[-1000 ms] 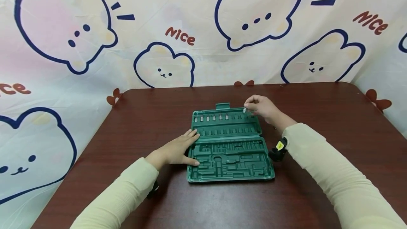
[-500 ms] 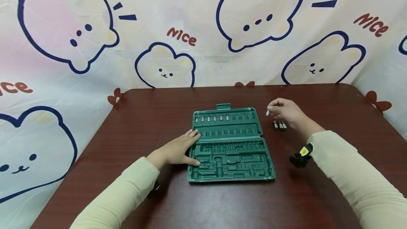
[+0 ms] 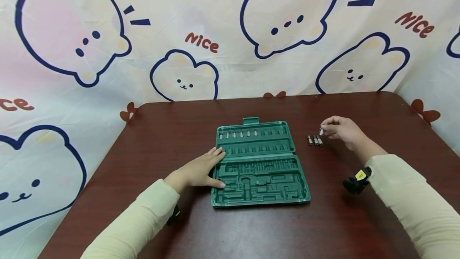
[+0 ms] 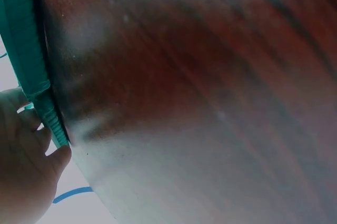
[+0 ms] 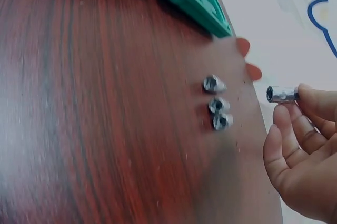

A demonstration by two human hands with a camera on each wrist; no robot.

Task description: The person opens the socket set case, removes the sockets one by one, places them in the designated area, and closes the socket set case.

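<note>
A green tool case (image 3: 260,179) lies unfolded on the table. My left hand (image 3: 197,170) rests on its left edge, fingers spread and straight. In the left wrist view, that hand (image 4: 26,155) touches the side of the case (image 4: 23,40). My right hand (image 3: 345,132) is to the right of the case, pinching a small silver socket (image 5: 282,94) between thumb and fingertips, raised above the table. Just below it stand 3 similar sockets (image 3: 315,140) in a row on the table. Several more sockets (image 3: 241,134) sit in the upper row of the case lid.
The brown table (image 3: 161,131) reaches back to a cloth backdrop (image 3: 237,71) printed with cartoon bears. A latch (image 3: 250,120) sticks out at the far edge of the case. A black wrist camera (image 3: 355,186) hangs under the right forearm.
My right hand has carried the socket from above the case's right lid corner out to the right, uncovering the sockets on the table. My left hand has stayed on the case.
</note>
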